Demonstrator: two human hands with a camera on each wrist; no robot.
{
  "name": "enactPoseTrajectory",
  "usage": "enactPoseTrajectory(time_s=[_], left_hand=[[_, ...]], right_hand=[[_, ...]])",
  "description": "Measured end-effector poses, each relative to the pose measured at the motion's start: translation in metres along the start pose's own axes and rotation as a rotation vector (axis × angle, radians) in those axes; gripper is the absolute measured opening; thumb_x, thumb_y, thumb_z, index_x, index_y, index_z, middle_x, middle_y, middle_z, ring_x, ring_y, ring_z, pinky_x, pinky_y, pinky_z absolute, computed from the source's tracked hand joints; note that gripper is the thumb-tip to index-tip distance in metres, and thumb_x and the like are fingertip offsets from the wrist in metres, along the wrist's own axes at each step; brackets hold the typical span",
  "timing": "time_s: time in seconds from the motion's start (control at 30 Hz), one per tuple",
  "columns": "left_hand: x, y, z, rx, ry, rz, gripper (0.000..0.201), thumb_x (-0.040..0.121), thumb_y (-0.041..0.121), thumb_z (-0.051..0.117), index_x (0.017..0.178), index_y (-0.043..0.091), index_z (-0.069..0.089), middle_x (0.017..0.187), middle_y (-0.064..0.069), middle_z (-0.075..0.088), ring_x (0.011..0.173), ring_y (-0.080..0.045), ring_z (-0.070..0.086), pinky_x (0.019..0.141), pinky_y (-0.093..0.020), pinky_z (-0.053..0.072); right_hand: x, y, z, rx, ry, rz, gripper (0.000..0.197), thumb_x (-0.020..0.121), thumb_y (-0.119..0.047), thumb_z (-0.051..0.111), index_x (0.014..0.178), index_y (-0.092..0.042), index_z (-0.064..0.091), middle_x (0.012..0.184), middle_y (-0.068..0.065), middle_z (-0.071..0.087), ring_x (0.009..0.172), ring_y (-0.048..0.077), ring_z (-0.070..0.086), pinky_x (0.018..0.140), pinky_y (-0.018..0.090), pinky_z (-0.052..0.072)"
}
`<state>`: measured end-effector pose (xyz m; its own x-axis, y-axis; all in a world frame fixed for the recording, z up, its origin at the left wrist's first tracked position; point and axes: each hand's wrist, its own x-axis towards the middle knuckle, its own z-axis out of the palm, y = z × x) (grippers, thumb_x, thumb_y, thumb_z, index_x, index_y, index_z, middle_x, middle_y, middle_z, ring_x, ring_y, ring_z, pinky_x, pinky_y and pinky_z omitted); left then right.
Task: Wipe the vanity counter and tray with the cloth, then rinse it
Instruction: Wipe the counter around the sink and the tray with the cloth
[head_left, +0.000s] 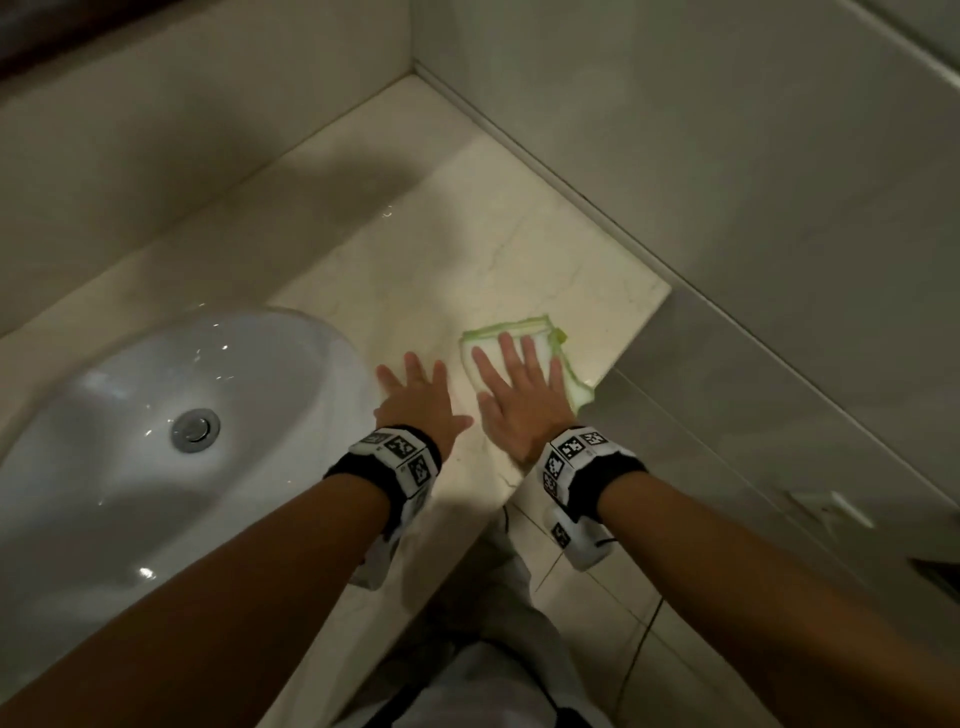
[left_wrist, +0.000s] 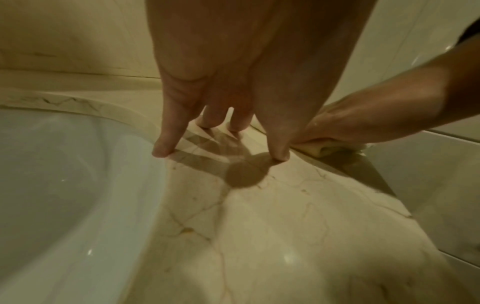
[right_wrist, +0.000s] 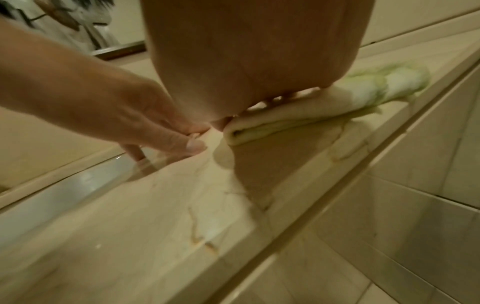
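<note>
Your right hand (head_left: 522, 397) presses flat, fingers straight, on the folded green-edged cloth (head_left: 519, 340) on the marble vanity counter (head_left: 467, 249), while just left your left hand (head_left: 418, 397) rests spread-fingered beside the white sink basin (head_left: 130, 395).

Glossy veined marble counter (head_left: 467, 249) is gleaming beside a smooth, shiny white ceramic basin (head_left: 104, 415); soft folded green-edged cloth (head_left: 519, 332) is lying matt.

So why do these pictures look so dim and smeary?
Head view: warm low light, glints on the sink, arm shadows across the counter. Left wrist view: the left hand casts a sharp finger shadow; edges bend. Right wrist view: motion blur softens the cloth under the right hand.
</note>
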<state>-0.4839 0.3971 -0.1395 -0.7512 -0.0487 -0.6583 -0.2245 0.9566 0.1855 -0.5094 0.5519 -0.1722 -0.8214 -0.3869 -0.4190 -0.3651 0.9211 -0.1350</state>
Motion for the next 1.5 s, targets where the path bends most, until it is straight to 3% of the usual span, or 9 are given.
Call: enactPoseTrajectory(time_s=[0.17,0.33,0.43,0.67,0.93,1.17,1.23,1.4,1.5], left_hand=[[0.000,-0.001,-0.009,0.004,-0.009,0.009,0.085,0.093,0.053,0.049,0.154,0.018,0.002,0.160,-0.016,-0.007,0.143,-0.051,-0.002,0.112,-0.054,0.028],[-0.005,0.005,-0.033,0.175,0.000,0.035,0.079,0.091,0.055,0.053,0.149,0.010,0.022,0.151,-0.020,0.025,0.134,-0.043,0.030,0.107,-0.046,0.033],[-0.004,0.007,-0.036,0.200,-0.012,0.044,0.075,0.090,0.055,0.055,0.143,0.008,0.031,0.143,-0.019,0.035,0.129,-0.039,0.038,0.102,-0.045,0.037],[0.005,0.005,-0.040,0.164,0.021,0.044,0.060,0.087,0.058,0.053,0.127,0.014,0.049,0.116,-0.012,0.051,0.100,-0.032,0.055,0.078,-0.036,0.040],[0.011,0.018,-0.029,0.057,0.032,-0.139,0.063,0.085,0.067,0.049,0.126,0.019,0.047,0.125,-0.011,0.044,0.110,-0.035,0.046,0.081,-0.041,0.048],[0.011,0.033,-0.025,-0.038,0.078,-0.248,0.060,0.089,0.061,0.047,0.128,0.015,0.045,0.143,-0.014,0.035,0.126,-0.037,0.035,0.089,-0.044,0.047],[0.010,0.033,-0.023,-0.039,0.071,-0.258,0.058,0.090,0.060,0.045,0.130,0.017,0.043,0.148,-0.013,0.029,0.129,-0.037,0.032,0.091,-0.045,0.047],[0.013,0.033,-0.032,-0.036,0.031,-0.256,0.052,0.093,0.055,0.042,0.127,0.016,0.044,0.136,-0.012,0.038,0.118,-0.034,0.039,0.088,-0.040,0.044],[0.012,0.034,-0.033,-0.035,0.025,-0.269,0.050,0.094,0.054,0.041,0.128,0.017,0.046,0.137,-0.011,0.039,0.119,-0.032,0.040,0.089,-0.039,0.044]], right_hand=[[0.006,0.012,-0.005,-0.032,-0.024,-0.044,0.057,0.101,-0.047,0.015,0.151,-0.042,-0.014,0.161,-0.003,-0.023,0.148,0.025,-0.021,0.117,0.053,-0.010],[0.031,0.032,-0.027,-0.092,-0.042,-0.069,0.057,0.102,-0.047,0.016,0.151,-0.042,-0.011,0.162,-0.004,-0.020,0.149,0.023,-0.016,0.118,0.051,-0.008],[0.064,0.057,-0.047,-0.092,-0.078,-0.033,0.056,0.102,-0.049,0.016,0.151,-0.043,-0.010,0.161,-0.005,-0.020,0.149,0.024,-0.015,0.118,0.051,-0.007],[0.126,0.137,-0.088,-0.128,-0.051,0.086,0.060,0.101,-0.047,0.018,0.152,-0.038,-0.013,0.162,-0.001,-0.018,0.149,0.026,-0.013,0.119,0.053,-0.006],[0.124,0.130,-0.074,-0.059,0.060,0.034,0.058,0.101,-0.044,0.016,0.153,-0.034,-0.009,0.163,0.006,-0.014,0.149,0.032,-0.013,0.117,0.059,-0.005],[0.100,0.070,-0.044,-0.127,0.125,-0.399,0.060,0.095,-0.044,0.026,0.153,-0.030,0.021,0.161,0.012,0.017,0.147,0.039,0.014,0.114,0.065,0.007],[0.098,0.065,-0.042,-0.141,0.138,-0.424,0.060,0.095,-0.044,0.025,0.154,-0.030,0.021,0.162,0.012,0.017,0.148,0.039,0.014,0.115,0.064,0.006],[0.112,0.089,-0.054,-0.178,0.134,-0.512,0.056,0.099,-0.047,0.021,0.154,-0.037,0.013,0.164,0.003,0.010,0.150,0.030,0.007,0.117,0.058,0.005],[0.136,0.110,-0.066,-0.185,0.155,-0.439,0.055,0.101,-0.047,0.016,0.154,-0.037,0.007,0.164,0.001,0.005,0.150,0.029,0.003,0.118,0.057,0.005]])
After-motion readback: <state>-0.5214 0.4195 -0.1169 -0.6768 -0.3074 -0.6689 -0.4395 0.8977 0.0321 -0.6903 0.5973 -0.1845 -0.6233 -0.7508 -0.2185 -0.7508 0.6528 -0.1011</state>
